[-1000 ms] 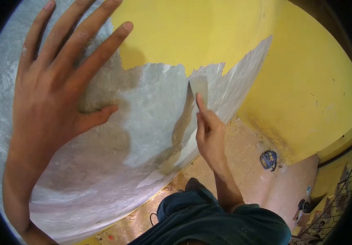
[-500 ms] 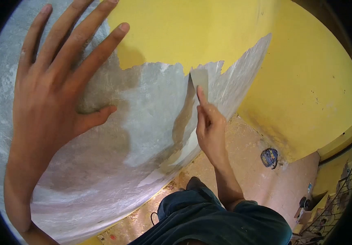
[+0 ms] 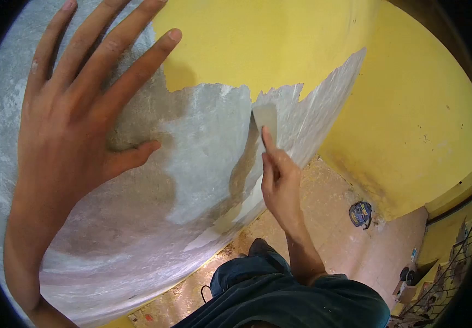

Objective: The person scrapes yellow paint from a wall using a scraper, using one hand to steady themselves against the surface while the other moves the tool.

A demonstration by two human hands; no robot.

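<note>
My right hand grips a scraper, the index finger stretched along its flat blade. The blade's tip is against the bare grey wall, just below the ragged edge of the yellow paint. Fingers spread, my left hand lies over the grey part of the wall at the left, its index fingertip overlapping the paint's edge. A dark shadow of the scraper and hand runs down the wall beside the blade.
A second yellow wall meets this one at the right, stained near its foot. On the dusty floor lies a blue bag-like bundle. A wire rack with boxes stands at the lower right.
My right hand has drawn the scraper slightly down, away from the ragged paint edge. My left hand keeps its place on the wall, while the view has shifted a little.
</note>
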